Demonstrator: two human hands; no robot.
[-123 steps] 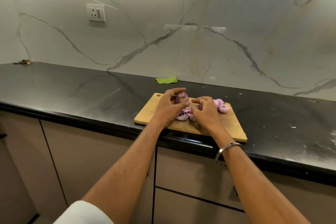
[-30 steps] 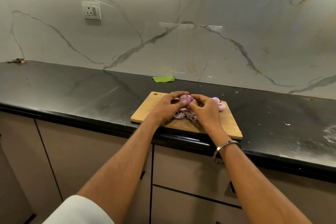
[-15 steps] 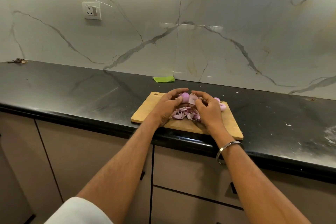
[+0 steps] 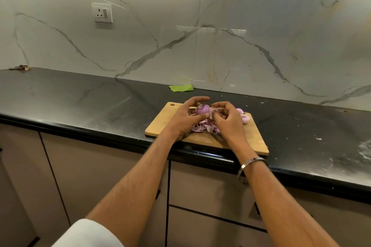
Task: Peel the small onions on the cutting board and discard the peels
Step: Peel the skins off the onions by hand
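While the peel is only half off, status by item:

progress: mid-task, my read. One small onion is being stripped in the hands; a heap of loose peels lies on the cutting board beneath them, so some peeling is done.
left to do: finish this onion, check the others, then bin the peels. None discarded so far as the view shows; no bin or bowl in view.
left hand: fingers curled round the onion, thumb against its near side, index finger reaching over the top. Holds it above the board, not resting on it.
right hand: close against the left, thumb and fingertips pinching a flap of skin on the onion's right side. Whether the flap is free of the bulb, cannot tell.
hands together: nearly touching, both working the same onion.
other onions: two or three pale pink ones on the board just beyond the right hand, partly hidden. They look already peeled, but too small to be sure.
board: wooden, hanging hole at far left corner, sits at the front edge of the black countertop.
wrist: steel bangle on the right forearm.
further out: green scrap at the foot of the marble backsplash; a small brown clump at far left; white specks on the counter to the right.
risk: loose peels sit near the board's front edge, easy to scatter when gathered.
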